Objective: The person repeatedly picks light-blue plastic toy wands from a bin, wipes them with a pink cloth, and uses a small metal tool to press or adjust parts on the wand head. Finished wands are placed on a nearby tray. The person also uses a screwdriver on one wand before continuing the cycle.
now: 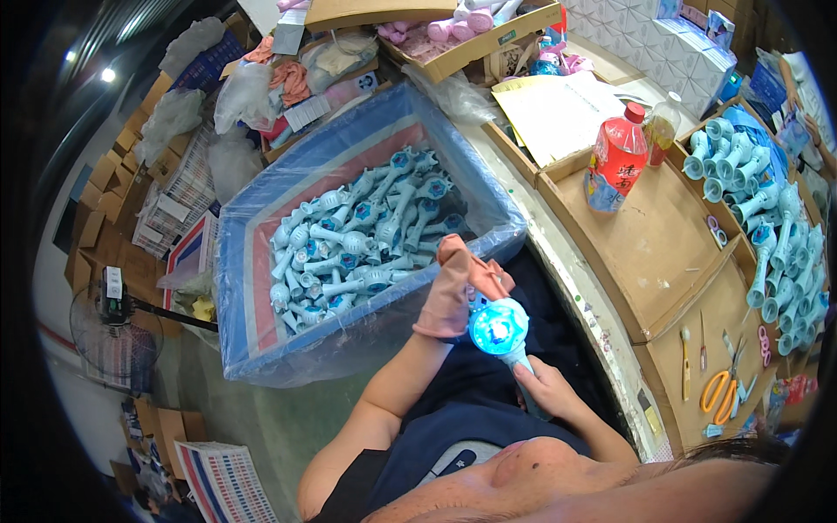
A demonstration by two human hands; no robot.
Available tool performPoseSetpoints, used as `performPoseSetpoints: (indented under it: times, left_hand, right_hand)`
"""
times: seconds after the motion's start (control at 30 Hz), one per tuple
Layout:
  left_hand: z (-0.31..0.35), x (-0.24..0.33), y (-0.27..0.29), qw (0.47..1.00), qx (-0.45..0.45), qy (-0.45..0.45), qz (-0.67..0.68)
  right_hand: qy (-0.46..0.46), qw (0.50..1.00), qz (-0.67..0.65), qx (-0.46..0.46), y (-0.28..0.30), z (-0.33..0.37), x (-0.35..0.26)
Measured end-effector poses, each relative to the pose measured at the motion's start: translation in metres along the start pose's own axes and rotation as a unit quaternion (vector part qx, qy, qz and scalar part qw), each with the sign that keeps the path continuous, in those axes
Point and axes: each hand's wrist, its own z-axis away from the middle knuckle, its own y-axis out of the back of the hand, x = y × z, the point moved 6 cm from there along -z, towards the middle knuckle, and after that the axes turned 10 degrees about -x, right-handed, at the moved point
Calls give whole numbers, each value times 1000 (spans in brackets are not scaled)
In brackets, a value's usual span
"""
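Glowing toy wand (500, 329), handle hidden in right hand (547, 390) fingers wrapped around it, gloved left hand (455, 292) fingers curled over its top.

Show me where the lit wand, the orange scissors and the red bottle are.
lit wand (499, 327), head view, on its glowing round head.
orange scissors (717, 390), head view, on the orange handle loops.
red bottle (615, 161), head view, on the middle of its labelled body.

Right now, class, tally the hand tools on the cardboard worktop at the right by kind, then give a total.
Orange-handled scissors: 1
Wooden-handled screwdrivers: 2
Total: 3
Pointed at one screwdriver; the other lies just right of it.
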Motion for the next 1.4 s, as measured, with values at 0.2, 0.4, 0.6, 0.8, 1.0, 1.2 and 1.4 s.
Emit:
performPoseSetpoints:
  times: [0.2,0.4,0.6,0.8,1.0,1.2,1.4]
  left_hand:
    - [-5,12,-35,754,-178,-92,-626]
    - [0,9,9,994,55,-95,-14]
    - [4,9,-14,917,-130,-36,-377]
    - [71,-16,-63,177,-155,-119,-965]
    - [87,-19,-67,77,-188,-133,-970]
    - [77,-20,-43,407,-121,2,-905]
    - [50,-4,-68,892,-123,-31,-435]
  right_hand:
    - [10,1000,-1,10,-1,-3,4]
    - [64,979,175,84,9,-10,5]
    - [197,891,324,250,22,-21,8]
    - [380,815,306,314,41,-41,16]
    - [397,786,342,328,37,-34,6]
    - [394,776,367,329,36,-33,8]
    - [354,796,354,341,25,-28,-2]
